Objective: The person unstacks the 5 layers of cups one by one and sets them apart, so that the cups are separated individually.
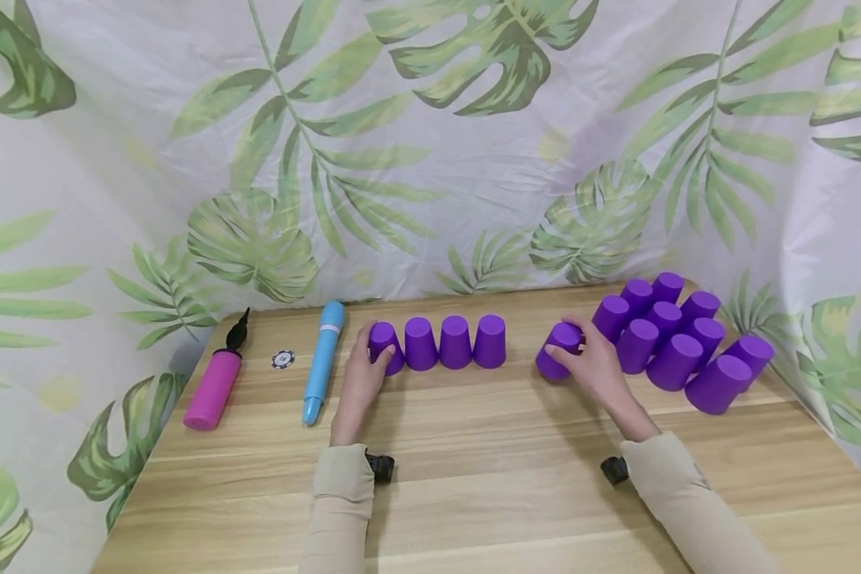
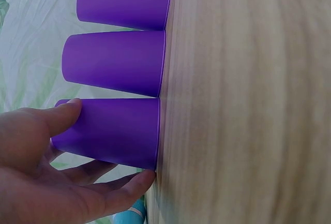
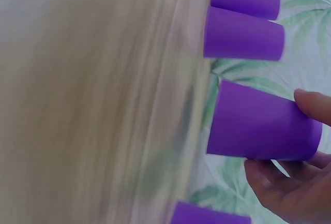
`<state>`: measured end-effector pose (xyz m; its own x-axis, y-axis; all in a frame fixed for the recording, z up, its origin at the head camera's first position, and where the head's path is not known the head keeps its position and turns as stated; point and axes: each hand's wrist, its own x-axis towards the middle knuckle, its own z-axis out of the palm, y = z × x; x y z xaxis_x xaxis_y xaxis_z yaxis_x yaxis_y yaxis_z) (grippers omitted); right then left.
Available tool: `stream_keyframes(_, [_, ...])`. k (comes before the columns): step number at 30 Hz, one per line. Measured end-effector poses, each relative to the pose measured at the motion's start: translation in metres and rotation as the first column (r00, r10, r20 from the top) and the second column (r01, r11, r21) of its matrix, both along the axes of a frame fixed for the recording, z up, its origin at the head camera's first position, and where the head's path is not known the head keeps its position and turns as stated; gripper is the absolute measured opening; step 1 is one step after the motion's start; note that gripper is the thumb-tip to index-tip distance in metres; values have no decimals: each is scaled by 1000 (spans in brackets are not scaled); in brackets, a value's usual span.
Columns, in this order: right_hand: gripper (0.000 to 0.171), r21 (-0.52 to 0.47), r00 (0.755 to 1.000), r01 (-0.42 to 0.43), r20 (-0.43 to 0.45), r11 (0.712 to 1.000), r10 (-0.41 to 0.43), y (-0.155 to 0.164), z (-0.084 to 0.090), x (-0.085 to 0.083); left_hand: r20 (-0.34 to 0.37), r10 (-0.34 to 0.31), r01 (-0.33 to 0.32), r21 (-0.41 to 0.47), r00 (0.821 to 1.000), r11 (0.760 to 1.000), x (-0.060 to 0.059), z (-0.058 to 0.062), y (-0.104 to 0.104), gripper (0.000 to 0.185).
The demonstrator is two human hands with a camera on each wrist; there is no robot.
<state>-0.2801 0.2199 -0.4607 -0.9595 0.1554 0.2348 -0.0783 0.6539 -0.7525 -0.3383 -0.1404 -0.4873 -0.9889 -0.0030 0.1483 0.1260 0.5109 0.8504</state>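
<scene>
Where the near edge of the wooden table (image 1: pixel 473 510) meets two beige sleeves, the inventory starts: bare boards lie open between the sleeves and the cups. Left hand (image 1: pixel 362 379), fingers curled round the end cup (image 1: pixel 385 347) of a row of four upturned purple cups (image 1: pixel 455 343); the end cup stands on its rim, touching its neighbour. Right hand (image 1: pixel 594 367), at about 3 o'clock from the row, grips a tilted purple cup (image 1: pixel 560 351), which the right wrist view shows with one side of its rim off the boards; an open gap separates it from the row. Just beyond that hand, at 2 o'clock, a cluster of purple cups (image 1: pixel 678 343), packed close, reaching near the right table edge. At 9 o'clock from the left hand, a blue tube (image 1: pixel 323 360), then a small round token (image 1: pixel 283 359) with marks too small to read, then a pink hand pump (image 1: pixel 215 387) near the left edge. No legible writing anywhere. Farthest, a leaf-print cloth backdrop (image 1: pixel 430 143) closes the back and both sides.
</scene>
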Motion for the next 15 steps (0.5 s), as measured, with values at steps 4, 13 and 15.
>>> stream_keyframes(4, [59,62,1000,15,4,998,-16,18,6,23,6,-1,1,-1,1000,1000,0,0,1,59])
stream_keyframes(13, [55,177,993,109,-61,978,-99,58,14,64,14,-5,5,8,1000,1000,0,2,1,59])
stream_keyframes(15, [55,186,992,120,-58,975,-111,64,13,68,15,-5,5,3,1000,1000,-1,2,0,59])
